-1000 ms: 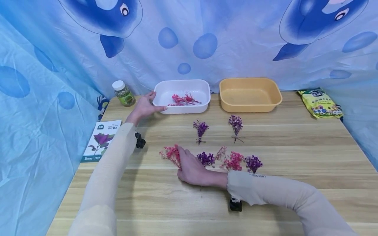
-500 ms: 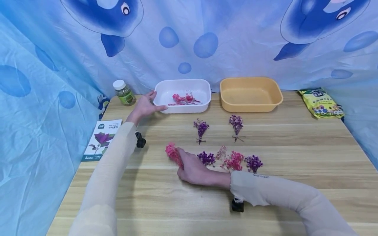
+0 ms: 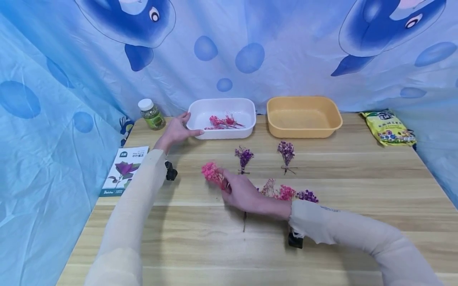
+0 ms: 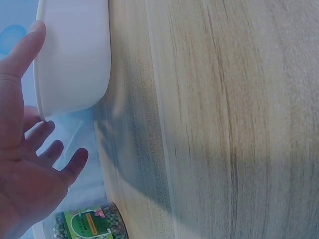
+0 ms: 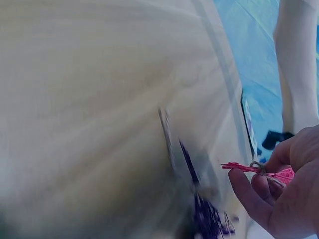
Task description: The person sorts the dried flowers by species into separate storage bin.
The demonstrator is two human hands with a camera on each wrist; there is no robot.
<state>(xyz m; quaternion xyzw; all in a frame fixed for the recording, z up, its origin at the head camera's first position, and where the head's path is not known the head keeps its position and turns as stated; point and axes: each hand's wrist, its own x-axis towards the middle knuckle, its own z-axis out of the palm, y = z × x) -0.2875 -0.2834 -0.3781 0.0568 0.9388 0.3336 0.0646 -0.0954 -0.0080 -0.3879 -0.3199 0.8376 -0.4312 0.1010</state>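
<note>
My left hand [image 3: 176, 130] holds the left end of a white plastic basin [image 3: 229, 134], thumb along the near rim and index finger at the end rim. Its other fingers are loosely bent in the left wrist view. Pink dried flowers lie in the basin. My right hand [image 3: 244, 192] pinches a small bunch of pink dried flowers [image 3: 211, 172] by its stems, blooms toward the left. Twine around the stems [image 5: 239, 167] shows in the right wrist view. Below this hand lies a purple bunch [image 5: 207, 216], mostly hidden in the head view.
Two purple bunches [image 3: 244, 156] lie before the basins, with pink and purple ones [image 3: 286, 193] behind my right forearm. A yellow basin [image 3: 304, 132] stands right of the white one. Around are a jar [image 3: 153, 115], a flower card [image 3: 123, 171] and a yellow packet [image 3: 388, 128].
My right hand has picked up the pink bunch and moved slightly away from me and right, uncovering a purple bunch's stem. The left hand stays at the white basin.
</note>
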